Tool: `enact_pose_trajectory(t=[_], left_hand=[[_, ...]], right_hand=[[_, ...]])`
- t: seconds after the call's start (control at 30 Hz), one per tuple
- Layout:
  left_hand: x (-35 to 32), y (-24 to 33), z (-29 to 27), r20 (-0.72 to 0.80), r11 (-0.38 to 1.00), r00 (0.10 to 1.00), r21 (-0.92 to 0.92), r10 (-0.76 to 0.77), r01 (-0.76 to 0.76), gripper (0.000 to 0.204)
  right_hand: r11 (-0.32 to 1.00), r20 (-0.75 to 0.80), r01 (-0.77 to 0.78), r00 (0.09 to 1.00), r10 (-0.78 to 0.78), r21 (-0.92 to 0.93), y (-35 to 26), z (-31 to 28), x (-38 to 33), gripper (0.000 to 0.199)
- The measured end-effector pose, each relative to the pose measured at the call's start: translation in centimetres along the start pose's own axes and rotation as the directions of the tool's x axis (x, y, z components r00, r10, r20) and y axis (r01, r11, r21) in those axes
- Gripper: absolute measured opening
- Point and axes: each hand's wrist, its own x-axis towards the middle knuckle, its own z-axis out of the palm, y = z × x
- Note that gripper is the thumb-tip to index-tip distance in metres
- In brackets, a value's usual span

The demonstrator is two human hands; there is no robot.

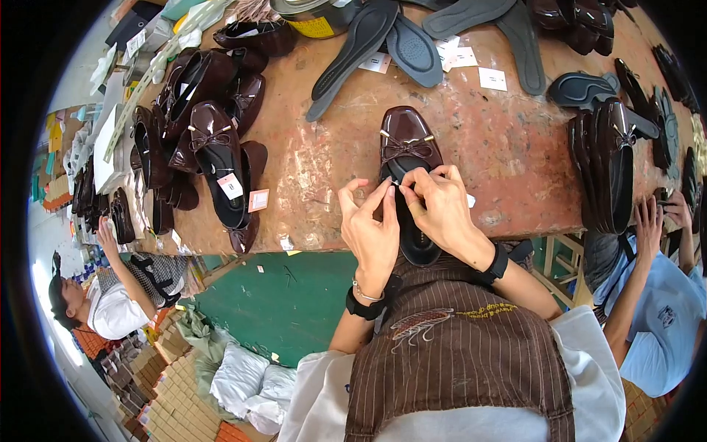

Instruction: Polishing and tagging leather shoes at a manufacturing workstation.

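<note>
A glossy dark-brown loafer (407, 121) with a thin bow lies on the table in front of me, toe pointing away. Over its opening, the fingertips of my left hand (370, 230) and my right hand (444, 212) meet in a pinch. A tiny white piece (395, 183) shows between them, too small to name. Both hands are closed at the thumb and forefinger, the left's other fingers curled loosely. The shoe's black insole (418, 249) shows below my hands, its heel end near the table's front edge. My fingers hide the middle of the shoe.
Brown loafers with paper tags (230, 186) are heaped at the left; more loafers (605, 166) stand in a row at the right. Grey insoles (414, 50), white labels (492, 79) and a round tin (317, 18) lie at the back. People work at both sides.
</note>
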Motion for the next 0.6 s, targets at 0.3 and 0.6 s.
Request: enact_pose_trajectory(t=[0.3, 0.6], left_hand=[[-0.1, 0.7, 0.2, -0.107, 0.970, 0.992, -0.228, 0.061, -0.084, 0.014], [1.3, 0.8, -1.1, 0.128, 0.803, 0.990, -0.583, -0.061, 0.125, 0.009]], right_hand=[[0.980, -0.040, 0.026, 0.999, -0.034, -0.200, -2.7, -4.5, 0.4, 0.009], [0.584, 0.534, -0.561, 0.810, 0.241, 0.587, -0.3, -8.9, 1.9, 0.011]])
